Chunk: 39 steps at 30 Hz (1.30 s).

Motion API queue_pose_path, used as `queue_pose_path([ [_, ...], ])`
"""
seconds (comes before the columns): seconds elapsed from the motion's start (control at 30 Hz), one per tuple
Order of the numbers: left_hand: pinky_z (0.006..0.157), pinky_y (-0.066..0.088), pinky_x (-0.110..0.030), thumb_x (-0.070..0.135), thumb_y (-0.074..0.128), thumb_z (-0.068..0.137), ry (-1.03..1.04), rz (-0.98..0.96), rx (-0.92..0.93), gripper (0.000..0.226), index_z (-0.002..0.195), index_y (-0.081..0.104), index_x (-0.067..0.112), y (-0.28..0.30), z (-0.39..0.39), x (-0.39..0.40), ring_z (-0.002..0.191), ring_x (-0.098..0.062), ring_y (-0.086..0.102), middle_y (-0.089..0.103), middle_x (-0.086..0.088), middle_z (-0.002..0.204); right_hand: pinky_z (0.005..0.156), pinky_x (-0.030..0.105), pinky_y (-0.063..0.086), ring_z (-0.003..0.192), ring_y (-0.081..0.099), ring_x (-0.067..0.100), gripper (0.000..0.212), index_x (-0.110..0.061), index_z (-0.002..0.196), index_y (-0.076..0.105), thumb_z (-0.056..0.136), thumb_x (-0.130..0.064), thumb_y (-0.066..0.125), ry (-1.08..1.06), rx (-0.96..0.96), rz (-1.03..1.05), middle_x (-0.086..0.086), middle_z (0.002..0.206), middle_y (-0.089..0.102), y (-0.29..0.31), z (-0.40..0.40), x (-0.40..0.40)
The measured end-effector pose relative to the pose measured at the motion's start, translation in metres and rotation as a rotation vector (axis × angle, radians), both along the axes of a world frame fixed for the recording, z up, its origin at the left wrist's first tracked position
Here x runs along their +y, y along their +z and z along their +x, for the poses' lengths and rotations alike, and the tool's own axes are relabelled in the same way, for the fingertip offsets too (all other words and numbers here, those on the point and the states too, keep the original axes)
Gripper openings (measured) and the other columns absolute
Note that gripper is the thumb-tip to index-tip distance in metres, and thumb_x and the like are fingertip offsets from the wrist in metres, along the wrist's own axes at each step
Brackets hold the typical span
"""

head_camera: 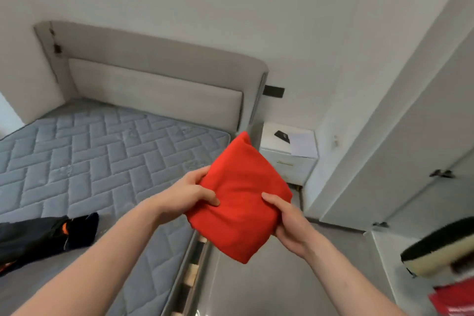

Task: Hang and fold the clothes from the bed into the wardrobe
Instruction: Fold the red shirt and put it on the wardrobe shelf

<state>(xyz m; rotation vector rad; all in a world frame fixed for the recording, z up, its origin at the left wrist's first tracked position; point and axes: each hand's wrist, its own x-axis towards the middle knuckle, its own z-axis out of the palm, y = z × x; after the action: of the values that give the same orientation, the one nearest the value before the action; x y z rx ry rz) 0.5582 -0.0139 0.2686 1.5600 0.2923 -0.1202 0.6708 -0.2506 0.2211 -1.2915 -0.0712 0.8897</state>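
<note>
- A white bedside cabinet stands in the corner beside the padded headboard.
- A dark flat object and a pale sheet lie on its top.
- A black plate sits on the wall above.

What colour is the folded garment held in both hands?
Plain red folded garment, clearest in the head view.

No text, label, brand or number can be read anywhere. The red item at about four o'clock in the lower right corner carries a few pale marks that may be print, but they are too blurred to make out. The white bedside cabinet at about two o'clock from the middle has a faint mark on its front, also unreadable.
</note>
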Motion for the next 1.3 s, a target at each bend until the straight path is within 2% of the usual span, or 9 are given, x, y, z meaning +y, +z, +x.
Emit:
queue_pose_path([
  [0.1,0.083,0.056,-0.041,0.009,0.079,0.066,0.004,-0.056,-0.058,0.065,0.127,0.069,0.031,0.031,0.063,-0.039,0.101,-0.029,0.071,0.075,-0.008,0.120,0.106,0.045,0.053,0.116,0.071,0.021,0.061,-0.017,0.133,0.067,0.075,-0.028,0.084,-0.191,-0.070,0.067,0.004,0.126,0.074,0.032,0.048,-0.038],
  [0.2,0.054,0.047,-0.029,0.028,0.087,0.063,0.076,-0.245,-0.085,0.053,0.112,0.074,0.016,0.048,0.117,-0.076,0.071,-0.023,0.059,0.066,-0.010,0.097,0.105,0.043,0.054,0.114,0.072,0.021,0.057,-0.017,0.131,0.068,0.077,-0.026,0.083,-0.367,-0.117,0.129,0.004,0.124,0.075,0.062,0.092,-0.073],
  [0.33,0.073,0.057,-0.030,0.047,0.091,0.059,0.052,-0.523,-0.105,0.066,0.118,0.076,0.020,0.052,0.179,-0.126,0.084,-0.016,0.071,0.074,-0.001,0.106,0.084,0.034,0.060,0.110,0.074,0.019,0.043,-0.019,0.128,0.069,0.086,-0.023,0.079,-0.557,-0.175,0.200,0.002,0.120,0.077,0.099,0.145,-0.110],
  [0.47,0.089,0.058,-0.041,0.054,0.094,0.062,-0.004,-0.393,-0.147,0.085,0.138,0.060,0.034,0.069,0.246,-0.179,0.114,-0.017,0.072,0.073,0.006,0.129,0.082,0.034,0.060,0.108,0.074,0.020,0.039,-0.018,0.126,0.070,0.087,-0.020,0.078,-0.684,-0.221,0.247,0.003,0.118,0.077,0.121,0.191,-0.136],
  [0.63,0.082,0.059,-0.039,0.028,0.093,0.064,0.082,-0.364,-0.263,0.063,0.123,0.070,0.020,0.101,0.346,-0.214,0.101,-0.023,0.077,0.079,-0.002,0.111,0.085,0.039,0.061,0.111,0.073,0.023,0.050,-0.018,0.133,0.066,0.085,-0.025,0.081,-0.704,-0.284,0.256,0.005,0.124,0.075,0.138,0.252,-0.175],
  [0.73,0.061,0.060,-0.031,0.004,0.082,0.075,0.013,-0.354,-0.252,0.039,0.111,0.073,0.017,0.119,0.408,-0.219,0.084,-0.022,0.079,0.080,-0.006,0.101,0.086,0.038,0.060,0.110,0.074,0.020,0.055,-0.020,0.136,0.063,0.084,-0.028,0.081,-0.681,-0.324,0.173,0.002,0.125,0.075,0.153,0.288,-0.199],
  [0.83,0.061,0.060,-0.031,-0.009,0.074,0.073,-0.075,-0.328,-0.254,0.043,0.110,0.072,0.012,0.140,0.463,-0.227,0.081,-0.023,0.078,0.080,-0.011,0.101,0.086,0.037,0.060,0.109,0.074,0.019,0.055,-0.017,0.137,0.062,0.086,-0.026,0.078,-0.680,-0.344,0.100,0.003,0.126,0.074,0.172,0.322,-0.221],
  [1.0,0.068,0.059,-0.034,0.002,0.073,0.051,-0.309,-0.276,-0.277,0.067,0.117,0.070,0.017,0.174,0.536,-0.256,0.086,-0.024,0.077,0.079,-0.008,0.105,0.084,0.037,0.060,0.111,0.073,0.023,0.058,-0.014,0.136,0.062,0.084,-0.030,0.080,-0.725,-0.335,-0.005,0.007,0.124,0.075,0.206,0.362,-0.258],
  [1.3,0.070,0.059,-0.033,0.002,0.070,0.052,-0.587,-0.238,-0.234,0.070,0.122,0.068,0.012,0.226,0.617,-0.358,0.087,-0.028,0.074,0.076,-0.016,0.113,0.098,0.047,0.058,0.107,0.075,0.026,0.048,-0.015,0.134,0.064,0.090,-0.024,0.079,-1.029,-0.468,-0.067,0.006,0.117,0.077,0.246,0.411,-0.340],
])
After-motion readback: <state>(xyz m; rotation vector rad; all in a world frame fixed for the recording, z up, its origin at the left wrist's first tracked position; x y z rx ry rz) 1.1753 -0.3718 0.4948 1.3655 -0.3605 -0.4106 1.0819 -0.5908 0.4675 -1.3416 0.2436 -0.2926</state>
